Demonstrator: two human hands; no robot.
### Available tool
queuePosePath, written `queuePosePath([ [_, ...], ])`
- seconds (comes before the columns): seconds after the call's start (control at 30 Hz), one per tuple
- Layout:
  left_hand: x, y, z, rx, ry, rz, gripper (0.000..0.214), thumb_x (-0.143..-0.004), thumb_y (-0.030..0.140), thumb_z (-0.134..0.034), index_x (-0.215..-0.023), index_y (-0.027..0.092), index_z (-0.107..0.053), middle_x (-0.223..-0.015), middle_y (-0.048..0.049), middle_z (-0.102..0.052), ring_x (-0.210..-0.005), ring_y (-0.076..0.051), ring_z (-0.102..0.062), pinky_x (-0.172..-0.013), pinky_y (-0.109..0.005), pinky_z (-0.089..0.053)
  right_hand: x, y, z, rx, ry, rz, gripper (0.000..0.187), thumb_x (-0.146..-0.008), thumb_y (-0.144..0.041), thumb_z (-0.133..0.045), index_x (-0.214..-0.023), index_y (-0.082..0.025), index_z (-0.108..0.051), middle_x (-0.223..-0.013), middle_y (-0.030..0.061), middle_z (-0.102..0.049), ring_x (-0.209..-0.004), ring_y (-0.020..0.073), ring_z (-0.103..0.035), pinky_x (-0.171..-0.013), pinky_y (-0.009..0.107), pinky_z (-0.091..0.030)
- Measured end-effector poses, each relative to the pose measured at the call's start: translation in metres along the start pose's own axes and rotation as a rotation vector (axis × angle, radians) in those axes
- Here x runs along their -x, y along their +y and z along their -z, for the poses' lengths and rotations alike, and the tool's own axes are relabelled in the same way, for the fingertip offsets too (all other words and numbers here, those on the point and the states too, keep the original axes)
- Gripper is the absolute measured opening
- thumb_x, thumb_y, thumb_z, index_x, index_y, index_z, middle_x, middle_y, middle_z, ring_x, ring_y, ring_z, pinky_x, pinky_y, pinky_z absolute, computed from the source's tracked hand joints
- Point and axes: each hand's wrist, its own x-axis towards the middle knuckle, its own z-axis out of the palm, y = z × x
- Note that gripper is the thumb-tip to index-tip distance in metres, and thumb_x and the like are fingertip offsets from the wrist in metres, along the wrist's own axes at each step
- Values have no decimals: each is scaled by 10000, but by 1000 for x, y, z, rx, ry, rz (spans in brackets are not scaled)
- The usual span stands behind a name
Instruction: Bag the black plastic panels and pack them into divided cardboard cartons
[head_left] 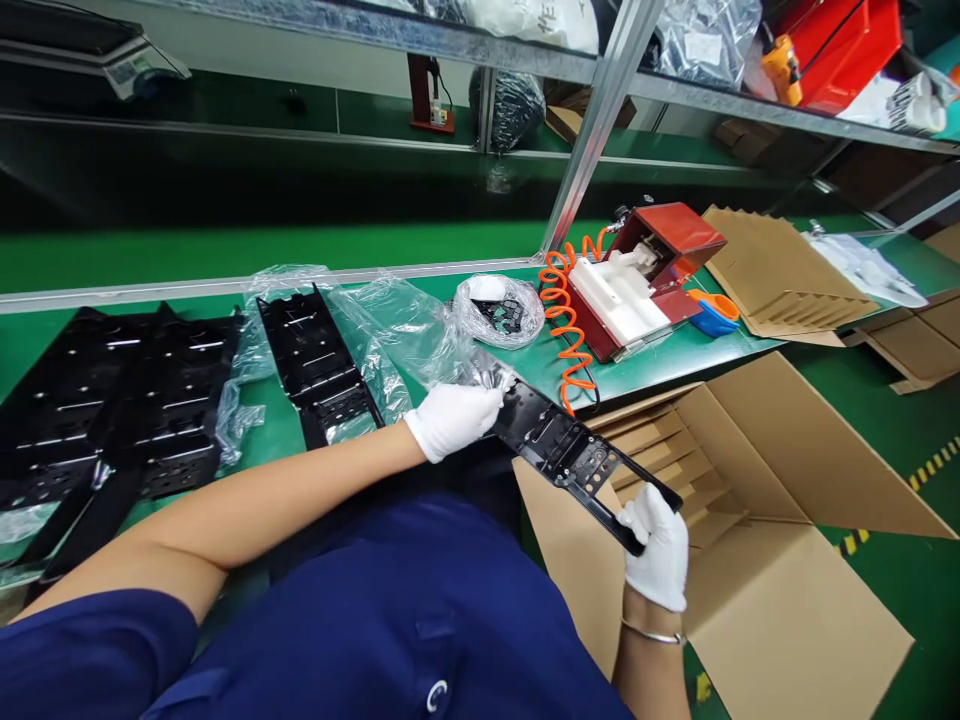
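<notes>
A long black metal bracket (564, 448) is held between both gloved hands, above the edge of an open cardboard box (787, 560). My left hand (454, 418) is closed on the bracket's far end, where a clear plastic bag (409, 325) still covers it. My right hand (658, 550) grips the near end over the box. Cardboard dividers (675, 470) stand inside the box.
A second black bracket (319, 365) lies half in plastic on the green bench (187, 290). Stacked black brackets (112, 400) lie at the left. A bag of small parts (500, 310), a red tool with orange coiled hose (637, 280) and folded cardboard (780, 275) sit behind.
</notes>
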Motion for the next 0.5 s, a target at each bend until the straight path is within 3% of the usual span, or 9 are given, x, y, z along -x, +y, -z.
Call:
queuePosePath([
  [0.07, 2, -1, 2, -21, -25, 9, 350, -1011, 330, -388, -959, 168, -694, -867, -126, -739, -746, -246, -695, -614, -307, -416, 1, -1, -2, -62, 41, -19, 525, -795, -398, -755, -634, -240, -281, -493, -135, -235, -390, 39, -217, -396, 200, -302],
  [0.27, 0, -3, 4, 29, 63, -10, 369, -1022, 338, -370, -961, 155, -685, -885, -133, -718, -824, -248, -693, -663, -312, -443, 5, 3, -16, -10, 14, 8, 526, -821, -409, -736, -630, -242, -275, -477, -125, -256, -388, 55, -268, -409, 216, -339],
  [0.4, 1, 9, -2, 101, 21, -87, 318, -999, 314, -407, -893, 181, -675, -817, -93, -699, -783, -231, -684, -651, -305, -442, 8, 12, -43, -13, -14, 28, 528, -849, -457, -691, -625, -247, -261, -475, -122, -241, -401, 61, -232, -418, 224, -345],
  [0.5, 3, 24, -7, 85, 10, -167, 353, -999, 317, -377, -891, 177, -682, -805, -103, -699, -754, -246, -677, -627, -322, -444, 9, 19, -69, 7, -33, 16, 502, -859, -500, -665, -631, -250, -295, -479, -115, -260, -419, 76, -281, -468, 243, -414],
])
